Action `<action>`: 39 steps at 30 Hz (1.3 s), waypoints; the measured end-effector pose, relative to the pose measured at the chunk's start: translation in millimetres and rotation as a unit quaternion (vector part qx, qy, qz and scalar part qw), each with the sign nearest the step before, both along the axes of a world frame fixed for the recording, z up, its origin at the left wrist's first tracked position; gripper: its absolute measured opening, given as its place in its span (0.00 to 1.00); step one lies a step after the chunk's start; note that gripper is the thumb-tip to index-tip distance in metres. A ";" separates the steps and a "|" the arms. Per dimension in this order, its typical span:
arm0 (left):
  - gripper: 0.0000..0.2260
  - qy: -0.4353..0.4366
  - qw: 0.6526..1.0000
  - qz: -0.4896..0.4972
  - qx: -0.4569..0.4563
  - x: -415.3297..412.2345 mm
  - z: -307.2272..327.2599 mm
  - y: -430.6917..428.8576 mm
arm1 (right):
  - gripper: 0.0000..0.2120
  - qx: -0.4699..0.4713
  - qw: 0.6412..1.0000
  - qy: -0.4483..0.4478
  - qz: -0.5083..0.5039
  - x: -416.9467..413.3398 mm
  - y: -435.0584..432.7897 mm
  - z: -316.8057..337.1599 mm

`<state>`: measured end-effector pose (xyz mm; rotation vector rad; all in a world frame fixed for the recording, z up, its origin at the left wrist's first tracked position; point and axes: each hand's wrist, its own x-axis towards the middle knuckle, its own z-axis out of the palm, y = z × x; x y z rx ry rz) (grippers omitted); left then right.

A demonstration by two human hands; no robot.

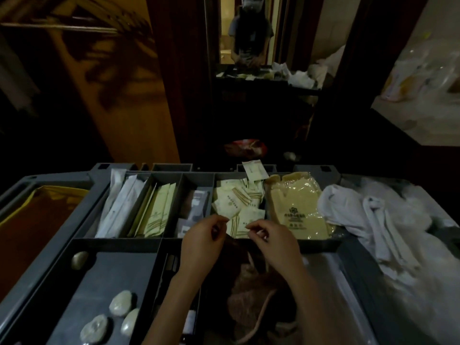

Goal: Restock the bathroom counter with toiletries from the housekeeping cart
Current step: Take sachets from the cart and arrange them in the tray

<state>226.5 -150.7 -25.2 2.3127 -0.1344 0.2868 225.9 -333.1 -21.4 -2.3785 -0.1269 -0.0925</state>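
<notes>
A grey housekeeping cart (119, 277) fills the lower half of a dim head-camera view, its top tray split into compartments. On its right side lies a heap of crumpled white cloths (368, 220). On the far left, a yellow liner (29, 202) edges a dark bin. Beyond the cart stands a tall mirror (251, 28), which reflects a person standing at the cart.

In the back row of compartments, from left to right: long white wrapped packets (119, 202), long cream packets (159, 207), some dark items too dim to make out, a heap of small cream sachets (236, 197), and yellow plastic-wrapped packs (298, 202). In a near compartment on the left lie pale oval wrapped soaps (122, 303). A pinkish knitted bundle (251, 295) sits in the near middle, below the hands.

Both hands reach over the near edge of the sachet compartment. The right hand (273, 242) has its fingers curled, thumb and forefinger pinching the right edge of a striped sachet (233, 226) — this sachet sits between the two hands, just above the heap. The left hand (201, 242) is curled too, its fingertips together at the sachet's left edge — whether it actually grips the sachet cannot be told in this light.
</notes>
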 end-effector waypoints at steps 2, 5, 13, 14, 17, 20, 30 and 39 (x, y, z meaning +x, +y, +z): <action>0.09 0.008 1.000 0.003 0.006 22.4 -0.6 -8.6 | 0.06 0.005 1.000 0.007 -0.004 13.2 -3.3 -4.3; 0.11 0.028 1.000 0.006 0.009 54.7 -8.4 -17.1 | 0.06 0.009 1.000 0.003 -0.015 32.3 -4.2 -9.4; 0.21 0.032 0.997 0.056 0.050 106.1 -28.2 -21.0 | 0.13 -0.005 0.999 -0.010 -0.037 86.4 11.8 -21.8; 0.22 0.026 0.996 0.059 0.058 107.4 -31.4 -21.1 | 0.15 0.001 0.999 -0.011 -0.046 92.4 14.3 -24.3; 0.22 -0.011 0.996 0.052 0.072 105.6 -40.4 -22.5 | 0.24 0.002 0.997 -0.011 -0.076 102.2 22.0 -33.3; 0.22 -0.021 0.997 0.060 0.041 108.8 -45.8 -21.7 | 0.33 -0.034 0.996 -0.010 -0.087 103.8 26.3 -41.4; 0.23 -0.077 0.996 0.011 0.044 105.1 -43.9 -20.1 | 0.40 -0.025 0.997 -0.069 0.020 105.1 27.3 -50.1; 0.24 -0.062 0.998 0.026 -0.010 100.7 -38.6 -19.2 | 0.14 0.029 0.999 -0.040 -0.009 105.7 25.5 -48.4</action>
